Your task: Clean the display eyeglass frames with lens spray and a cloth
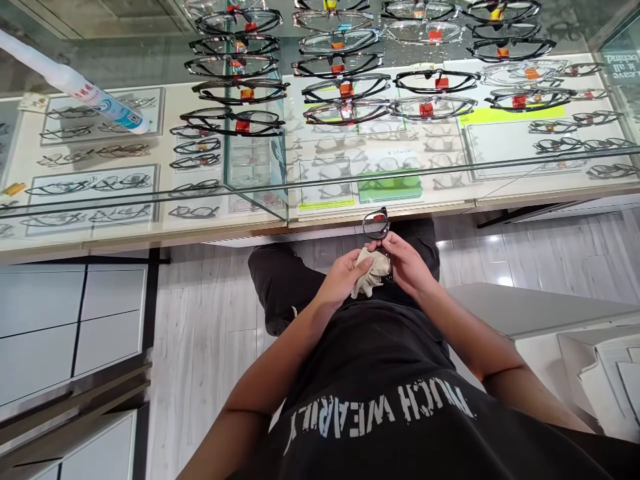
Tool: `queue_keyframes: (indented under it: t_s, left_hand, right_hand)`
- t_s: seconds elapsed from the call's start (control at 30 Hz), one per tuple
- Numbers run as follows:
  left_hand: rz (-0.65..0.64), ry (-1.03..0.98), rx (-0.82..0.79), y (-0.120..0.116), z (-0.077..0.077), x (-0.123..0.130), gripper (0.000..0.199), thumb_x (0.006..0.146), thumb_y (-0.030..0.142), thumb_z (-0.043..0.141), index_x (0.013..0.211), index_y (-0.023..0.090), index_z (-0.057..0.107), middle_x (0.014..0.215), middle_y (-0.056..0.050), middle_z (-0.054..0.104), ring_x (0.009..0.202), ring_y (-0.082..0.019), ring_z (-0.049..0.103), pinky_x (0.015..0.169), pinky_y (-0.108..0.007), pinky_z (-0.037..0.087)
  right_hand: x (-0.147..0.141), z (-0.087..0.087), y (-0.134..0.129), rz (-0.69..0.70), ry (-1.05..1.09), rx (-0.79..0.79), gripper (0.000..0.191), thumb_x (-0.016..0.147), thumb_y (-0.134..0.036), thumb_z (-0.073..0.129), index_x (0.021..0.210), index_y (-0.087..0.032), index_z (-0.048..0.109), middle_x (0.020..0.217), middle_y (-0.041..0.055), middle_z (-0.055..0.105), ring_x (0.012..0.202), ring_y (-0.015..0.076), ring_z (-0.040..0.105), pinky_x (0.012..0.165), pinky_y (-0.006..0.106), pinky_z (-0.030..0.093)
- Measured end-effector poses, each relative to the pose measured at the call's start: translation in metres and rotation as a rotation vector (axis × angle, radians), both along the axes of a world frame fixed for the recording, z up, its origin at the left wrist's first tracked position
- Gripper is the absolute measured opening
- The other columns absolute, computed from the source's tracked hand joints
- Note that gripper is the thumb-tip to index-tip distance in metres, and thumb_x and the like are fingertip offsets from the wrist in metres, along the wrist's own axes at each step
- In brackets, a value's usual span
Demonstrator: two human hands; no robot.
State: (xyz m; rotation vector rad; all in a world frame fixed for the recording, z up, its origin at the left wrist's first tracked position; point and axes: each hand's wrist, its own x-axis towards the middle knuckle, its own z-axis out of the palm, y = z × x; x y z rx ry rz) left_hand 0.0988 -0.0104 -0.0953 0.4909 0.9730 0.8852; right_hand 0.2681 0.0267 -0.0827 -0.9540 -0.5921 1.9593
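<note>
Over my lap, at the front of the counter, I have a pair of dark-framed eyeglasses (pixel 376 225) with a small red sticker on the upper lens. My right hand (pixel 404 261) is closed on the frame from the right side. In my left hand (pixel 345 275) is a crumpled beige cloth (pixel 369 272), pinched between thumb and fingers. The cloth lies against the lower part of the eyeglasses and hides most of that lens.
A glass display counter (pixel 320 183) spans the view ahead. Rows of eyeglasses (pixel 345 89) with coloured stickers rest on its top, and more lie inside. A white and blue spray can (pixel 103 100) stands at the left. White cabinets (pixel 40 320) flank me on the left.
</note>
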Motion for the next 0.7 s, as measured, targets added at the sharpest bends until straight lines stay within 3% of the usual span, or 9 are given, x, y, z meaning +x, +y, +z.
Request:
queue_keyframes:
  t_s: [0.13, 0.27, 0.57, 0.7]
  left_hand:
    - [-0.050, -0.067, -0.058, -0.002, 0.002, 0.002, 0.051, 0.073, 0.045, 0.101, 0.107, 0.016, 0.077, 0.091, -0.005, 0.078, 0.070, -0.014, 0.070, 0.070, -0.027, 0.057]
    - [-0.048, -0.093, -0.064, -0.003, 0.003, 0.007, 0.047, 0.072, 0.042, 0.101, 0.106, 0.015, 0.082, 0.094, -0.007, 0.080, 0.079, -0.016, 0.073, 0.078, -0.028, 0.058]
    - [0.103, 0.038, -0.006, -0.002, 0.006, 0.027, 0.047, 0.062, 0.042, 0.105, 0.096, 0.018, 0.082, 0.088, -0.005, 0.079, 0.074, -0.017, 0.070, 0.075, -0.031, 0.056]
    - [0.151, 0.107, 0.069, -0.003, 0.006, 0.032, 0.044, 0.069, 0.051, 0.101, 0.090, 0.019, 0.078, 0.081, -0.003, 0.074, 0.069, -0.016, 0.064, 0.069, -0.031, 0.052]
  right_hand:
    - [0.000, -0.003, 0.002, -0.015, -0.009, 0.010, 0.030, 0.087, -0.044, 0.087, 0.085, -0.025, 0.063, 0.097, 0.0026, 0.076, 0.099, 0.0209, 0.070, 0.093, 0.034, 0.058]
    - [-0.002, -0.006, 0.002, -0.015, -0.014, 0.019, 0.029, 0.088, -0.044, 0.086, 0.086, -0.025, 0.063, 0.100, 0.0025, 0.075, 0.093, 0.0193, 0.068, 0.089, 0.033, 0.057]
    - [-0.007, -0.004, 0.000, -0.069, 0.063, -0.004, 0.028, 0.088, -0.041, 0.086, 0.087, -0.026, 0.063, 0.098, 0.0001, 0.073, 0.091, 0.0174, 0.067, 0.087, 0.030, 0.057]
    - [-0.008, -0.004, -0.001, -0.076, 0.058, -0.020, 0.030, 0.086, -0.042, 0.087, 0.087, -0.026, 0.062, 0.098, 0.0012, 0.075, 0.091, 0.0189, 0.068, 0.088, 0.033, 0.058]
